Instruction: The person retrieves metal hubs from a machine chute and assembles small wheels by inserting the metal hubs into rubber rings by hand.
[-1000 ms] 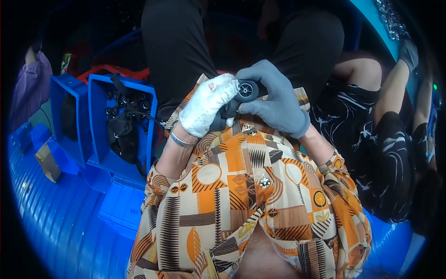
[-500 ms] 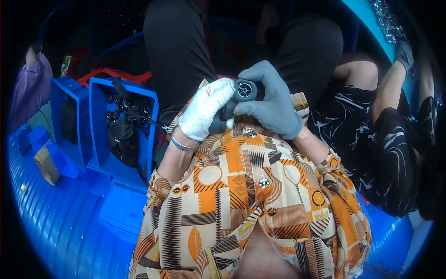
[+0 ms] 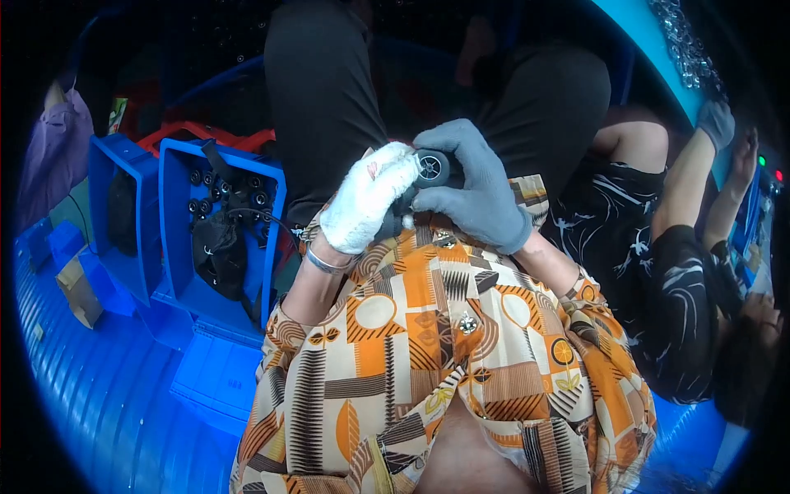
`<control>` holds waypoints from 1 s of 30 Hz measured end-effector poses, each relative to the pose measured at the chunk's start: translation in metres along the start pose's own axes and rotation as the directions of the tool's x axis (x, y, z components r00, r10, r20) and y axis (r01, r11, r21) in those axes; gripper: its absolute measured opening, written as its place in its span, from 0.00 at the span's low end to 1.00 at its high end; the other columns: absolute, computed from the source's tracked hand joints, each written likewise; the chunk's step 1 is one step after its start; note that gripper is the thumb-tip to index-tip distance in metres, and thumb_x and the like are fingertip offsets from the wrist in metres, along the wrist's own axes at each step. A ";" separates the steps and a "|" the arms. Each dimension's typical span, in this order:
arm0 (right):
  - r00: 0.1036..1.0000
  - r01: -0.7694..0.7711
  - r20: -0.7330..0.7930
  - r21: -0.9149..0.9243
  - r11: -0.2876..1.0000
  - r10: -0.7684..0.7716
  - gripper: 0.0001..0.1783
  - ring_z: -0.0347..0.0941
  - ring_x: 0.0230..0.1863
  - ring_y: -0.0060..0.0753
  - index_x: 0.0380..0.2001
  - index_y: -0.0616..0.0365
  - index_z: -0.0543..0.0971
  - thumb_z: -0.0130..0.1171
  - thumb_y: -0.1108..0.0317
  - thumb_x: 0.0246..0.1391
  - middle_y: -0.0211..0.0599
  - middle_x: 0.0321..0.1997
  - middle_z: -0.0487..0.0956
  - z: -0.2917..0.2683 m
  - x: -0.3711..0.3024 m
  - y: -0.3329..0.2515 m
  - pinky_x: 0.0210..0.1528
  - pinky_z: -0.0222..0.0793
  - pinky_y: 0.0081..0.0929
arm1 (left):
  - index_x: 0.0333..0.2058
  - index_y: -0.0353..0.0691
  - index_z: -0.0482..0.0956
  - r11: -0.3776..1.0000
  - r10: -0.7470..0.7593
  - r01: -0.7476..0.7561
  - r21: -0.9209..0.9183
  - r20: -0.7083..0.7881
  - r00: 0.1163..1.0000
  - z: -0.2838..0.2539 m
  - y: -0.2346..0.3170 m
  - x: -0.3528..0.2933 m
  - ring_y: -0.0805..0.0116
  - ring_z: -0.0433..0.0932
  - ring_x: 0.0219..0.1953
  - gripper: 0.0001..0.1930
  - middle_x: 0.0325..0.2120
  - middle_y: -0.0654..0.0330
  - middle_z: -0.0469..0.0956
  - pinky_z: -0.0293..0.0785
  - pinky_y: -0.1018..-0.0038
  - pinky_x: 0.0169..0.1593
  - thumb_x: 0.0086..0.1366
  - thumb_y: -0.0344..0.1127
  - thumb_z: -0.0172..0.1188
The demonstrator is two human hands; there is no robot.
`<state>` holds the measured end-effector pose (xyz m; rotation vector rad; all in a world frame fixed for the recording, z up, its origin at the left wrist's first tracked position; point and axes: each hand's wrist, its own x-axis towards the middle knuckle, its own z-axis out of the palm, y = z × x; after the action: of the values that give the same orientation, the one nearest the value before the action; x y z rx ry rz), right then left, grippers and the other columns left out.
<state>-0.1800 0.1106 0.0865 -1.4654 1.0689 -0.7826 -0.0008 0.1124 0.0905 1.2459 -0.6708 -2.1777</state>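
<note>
A small black round part with a silvery spoked centre (image 3: 431, 167) sits over the person's lap, close to the chest for a steady look. The left hand in a white fabric glove (image 3: 366, 210) and the right hand in a grey glove (image 3: 477, 193) both close their grip around it. To the left stand blue plastic bins (image 3: 177, 239) holding similar black parts; a brown cardboard piece (image 3: 78, 290) lies beyond.

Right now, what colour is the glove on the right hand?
Grey, on the right hand; seen clearly in the head view.
</note>
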 end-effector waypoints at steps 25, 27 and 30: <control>0.925 -0.304 -0.030 0.537 0.787 0.378 0.22 0.73 0.34 0.25 0.50 0.64 0.70 0.56 0.72 0.50 0.34 0.38 0.75 -0.015 0.002 -0.014 0.43 0.71 0.27 | 0.37 0.37 0.76 0.988 0.155 -0.155 0.009 -0.024 0.988 -0.001 0.002 0.006 0.78 0.71 0.19 0.17 0.20 0.65 0.72 0.67 0.82 0.24 0.70 0.46 0.48; 0.936 -0.191 0.134 0.970 0.151 0.325 0.23 0.72 0.33 0.26 0.52 0.65 0.68 0.45 0.56 0.63 0.36 0.37 0.74 -0.014 0.006 -0.007 0.41 0.72 0.33 | 0.38 0.36 0.76 0.991 0.078 -0.090 -0.097 -0.119 0.990 -0.001 -0.002 0.010 0.75 0.71 0.17 0.20 0.17 0.65 0.71 0.68 0.81 0.24 0.71 0.49 0.44; 0.910 -0.257 0.317 0.937 -0.235 0.268 0.35 0.69 0.34 0.28 0.52 0.65 0.67 0.39 0.40 0.63 0.37 0.37 0.72 -0.014 0.002 0.001 0.41 0.71 0.34 | 0.42 0.35 0.75 0.976 -0.027 0.000 -0.219 -0.120 0.992 -0.005 -0.007 0.012 0.75 0.73 0.22 0.19 0.22 0.62 0.73 0.70 0.80 0.27 0.70 0.47 0.45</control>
<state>-0.1922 0.1029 0.0877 0.2730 0.3392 -0.9004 -0.0030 0.1088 0.0768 1.2572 -0.3625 -2.1007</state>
